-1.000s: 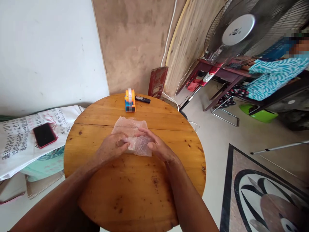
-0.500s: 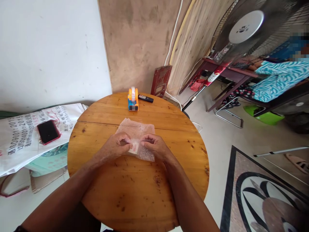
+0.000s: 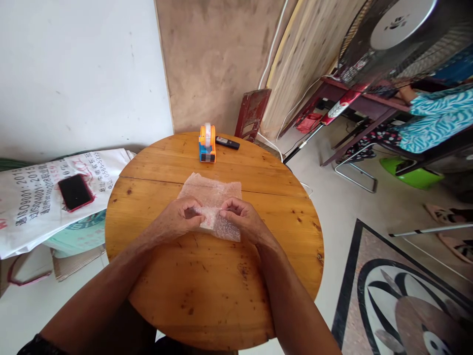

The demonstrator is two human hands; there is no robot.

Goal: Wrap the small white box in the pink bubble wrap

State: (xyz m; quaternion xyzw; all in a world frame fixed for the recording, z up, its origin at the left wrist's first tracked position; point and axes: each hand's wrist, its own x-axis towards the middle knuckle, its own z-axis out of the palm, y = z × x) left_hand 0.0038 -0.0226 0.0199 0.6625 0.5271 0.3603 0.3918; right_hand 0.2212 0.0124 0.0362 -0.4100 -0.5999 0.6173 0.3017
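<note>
A sheet of clear bubble wrap (image 3: pixel 214 186) lies on the round wooden table (image 3: pixel 214 291). On its near part sits a small whitish box (image 3: pixel 207 220) with faint red marks, and a fold of the wrap appears to lie over it. My left hand (image 3: pixel 186 215) pinches the wrap at the box's left side, thumb against fingers. At the right, my right hand (image 3: pixel 238 215) pinches the same fold between thumb and fingertips. Beyond the wrap stands an orange and blue tape dispenser (image 3: pixel 207 143) with a roll of clear tape.
A dark remote-like device (image 3: pixel 227 143) lies beside the dispenser. Left of the table, a phone (image 3: pixel 76 192) rests on a white printed sack (image 3: pixel 33 207). A red-brown chair (image 3: pixel 253 113) stands behind; at right are a standing fan (image 3: pixel 402 22) and a seated person in a patterned blue top (image 3: pixel 439 121).
The fold of bubble wrap has come further over the box, whose red marks look fainter. Both hands keep their pinch. The whole view has shifted slightly.
</note>
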